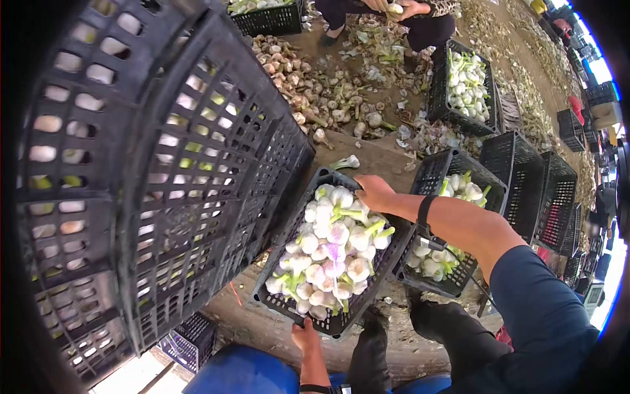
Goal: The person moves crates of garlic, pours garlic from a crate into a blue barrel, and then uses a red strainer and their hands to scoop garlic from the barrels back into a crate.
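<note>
A black plastic crate (262,297) filled with white and purplish garlic bulbs (333,246) on short green stems is tilted in the middle of the head view. My right hand (375,193) grips its far rim at the upper right corner. At the near rim, my left hand (306,335) has its fingers closed on the edge. A loose garlic bulb (346,162) lies on the ground just beyond the crate. Right beside the crate is another crate (405,268) with fewer bulbs, partly hidden by my right forearm.
Tall stacked crates (216,164) of garlic stand close on the left. Loose garlic (282,65) covers the ground ahead, near a seated person (426,26) holding a bulb. More crates (512,171) line the right. A blue barrel (243,371) is at the bottom.
</note>
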`<move>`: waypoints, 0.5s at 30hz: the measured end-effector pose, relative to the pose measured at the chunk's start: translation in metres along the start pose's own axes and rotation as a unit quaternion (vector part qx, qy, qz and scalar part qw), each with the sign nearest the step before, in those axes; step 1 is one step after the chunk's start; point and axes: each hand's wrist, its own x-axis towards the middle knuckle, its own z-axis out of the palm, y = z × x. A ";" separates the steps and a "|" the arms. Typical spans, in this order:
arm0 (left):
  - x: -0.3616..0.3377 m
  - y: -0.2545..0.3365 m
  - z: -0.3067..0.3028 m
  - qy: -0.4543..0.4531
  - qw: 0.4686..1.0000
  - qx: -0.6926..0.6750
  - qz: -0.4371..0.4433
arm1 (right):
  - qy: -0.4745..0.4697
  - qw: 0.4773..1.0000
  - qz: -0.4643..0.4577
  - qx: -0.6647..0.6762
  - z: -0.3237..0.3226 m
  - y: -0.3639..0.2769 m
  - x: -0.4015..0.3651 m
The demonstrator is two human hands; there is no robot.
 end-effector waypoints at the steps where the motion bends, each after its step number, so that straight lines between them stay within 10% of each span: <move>1: 0.007 -0.002 0.012 -0.003 1.000 -0.025 0.004 | -0.007 1.000 -0.010 -0.008 0.001 0.010 0.009; 12: 0.041 0.013 0.071 -0.020 0.972 -0.203 -0.116 | -0.017 0.999 -0.014 -0.035 -0.012 0.008 0.063; 15: 0.051 0.030 0.064 -0.034 0.986 -0.150 -0.059 | -0.063 0.976 0.153 0.141 -0.035 -0.012 0.059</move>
